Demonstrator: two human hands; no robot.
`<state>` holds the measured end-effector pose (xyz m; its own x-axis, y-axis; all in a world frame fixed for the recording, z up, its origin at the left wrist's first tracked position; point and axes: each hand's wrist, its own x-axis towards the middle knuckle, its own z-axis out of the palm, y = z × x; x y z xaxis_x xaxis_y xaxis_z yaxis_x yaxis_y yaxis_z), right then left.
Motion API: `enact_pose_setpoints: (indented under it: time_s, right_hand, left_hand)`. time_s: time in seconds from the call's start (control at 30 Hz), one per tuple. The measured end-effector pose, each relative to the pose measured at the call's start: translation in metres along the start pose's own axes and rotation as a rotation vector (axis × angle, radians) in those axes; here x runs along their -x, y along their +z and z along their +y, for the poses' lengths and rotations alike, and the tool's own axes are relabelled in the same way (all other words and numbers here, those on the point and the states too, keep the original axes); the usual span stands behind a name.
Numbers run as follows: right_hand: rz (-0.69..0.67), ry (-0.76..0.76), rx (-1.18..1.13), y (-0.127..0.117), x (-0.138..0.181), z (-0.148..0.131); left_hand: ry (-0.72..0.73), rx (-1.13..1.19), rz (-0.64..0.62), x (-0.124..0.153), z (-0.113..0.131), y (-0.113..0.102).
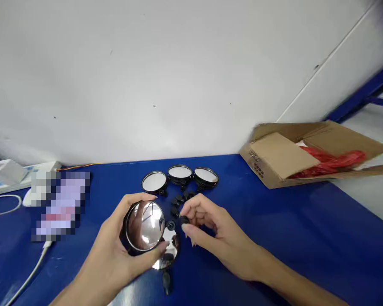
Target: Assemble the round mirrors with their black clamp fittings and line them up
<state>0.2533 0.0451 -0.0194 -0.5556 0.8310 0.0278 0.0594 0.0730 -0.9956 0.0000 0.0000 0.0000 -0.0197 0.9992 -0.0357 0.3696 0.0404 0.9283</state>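
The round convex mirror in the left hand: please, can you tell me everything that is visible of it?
The round convex mirror has a domed, polished silvery face inside a thin dark rim. Its face shows bright, distorted reflections, including the skin tone of the hand. It is tilted and faces up toward the camera, held by its edge in the left hand, with the thumb and fingers around the rim. Its back is hidden, and no crack is visible on its face.

Mirror [145,226] silver; knobs [178,199] black; tabletop [290,238] blue; carton [282,155] tan; bag [328,163] red.
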Motion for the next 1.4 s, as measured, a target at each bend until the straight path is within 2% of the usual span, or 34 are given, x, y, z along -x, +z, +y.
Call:
enact_pose_setpoints:
  time_s: [0.2, 0.37, 0.63, 0.77, 1.03, 1.23, 1.4]
  right_hand:
    - [0.033, 0.105, -0.195, 0.006, -0.001, 0.003]
    - [0.015, 0.120, -0.301, 0.007, -0.004, 0.008]
    - [0.029, 0.144, -0.291, 0.008, -0.003, 0.011]
    - [0.037, 0.113, -0.265, 0.008, -0.002, 0.013]
    - [0.022, 0.144, -0.293, 0.008, -0.002, 0.011]
    - [0.012, 0.168, -0.311, 0.008, -0.002, 0.015]
    - [0.009, 0.169, -0.222, 0.011, -0.001, 0.013]
  left_hand:
    - [0.048, -0.018, 0.036, 0.000, 0.002, 0.004]
    - [0.110, -0.073, 0.074, 0.003, 0.001, 0.005]
    - [0.251, -0.137, 0.072, 0.004, -0.017, 0.009]
    - [0.273, -0.133, 0.063, 0.005, -0.019, 0.010]
    - [0.035, 0.032, 0.018, 0.005, -0.004, 0.013]
    - [0.029, 0.038, 0.009, 0.005, -0.006, 0.013]
    - [-0.003, 0.054, -0.083, 0.004, -0.009, 0.016]
